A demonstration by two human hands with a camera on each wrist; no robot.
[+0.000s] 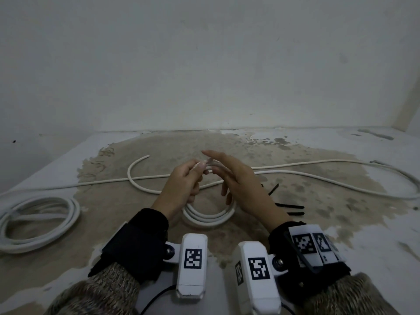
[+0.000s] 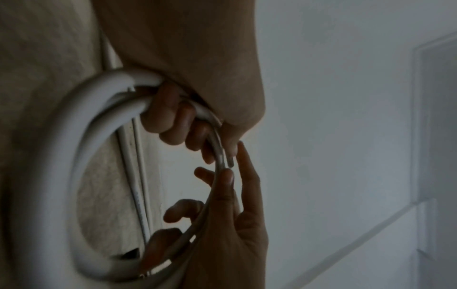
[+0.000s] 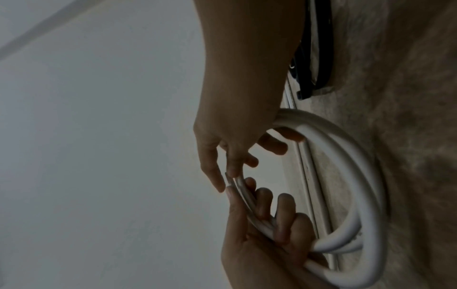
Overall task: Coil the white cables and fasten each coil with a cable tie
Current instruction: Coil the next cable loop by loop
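A small coil of white cable [image 1: 208,218] hangs upright between my hands above the table. My left hand [image 1: 186,180] grips its top strands, the fingers [image 2: 173,121] curled round them. My right hand [image 1: 236,178] is beside it with straight, spread fingers. Its thumb [image 2: 227,176] and forefinger lie on either side of the cable's free end [image 3: 226,175] and touch it lightly. In the right wrist view the left hand [image 3: 262,234] clasps the coil [image 3: 358,176]. Black cable ties [image 1: 293,206] lie on the table just right of the right hand.
A larger coil of white cable [image 1: 38,223] lies at the table's left edge. A long loose white cable [image 1: 318,176] snakes across the table behind my hands to the right edge. The wall [image 1: 204,64] stands close behind.
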